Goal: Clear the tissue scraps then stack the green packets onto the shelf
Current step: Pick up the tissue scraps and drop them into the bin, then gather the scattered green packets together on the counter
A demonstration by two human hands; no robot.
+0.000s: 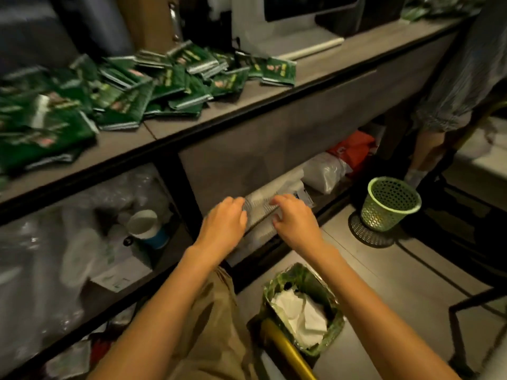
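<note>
**Both hands gripping a pale bundle under the desk**

Glossy dark-green foil packets (115, 91) are lying heaped on the grey desk (315, 67) at left. Below it, the left hand (223, 223) and right hand (295, 218) are curling their fingers onto a pale, blurred wrapped bundle (259, 205) at the lower shelf. Crumpled white tissue scraps (299, 316) are sitting in the green-lined floor bin (274, 286).

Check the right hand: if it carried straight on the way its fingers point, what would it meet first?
The pale plastic-wrapped bundle directly ahead: the right hand points its fingers up and left at it, and they seem to touch it. Blur hides whether they grip it.
</note>
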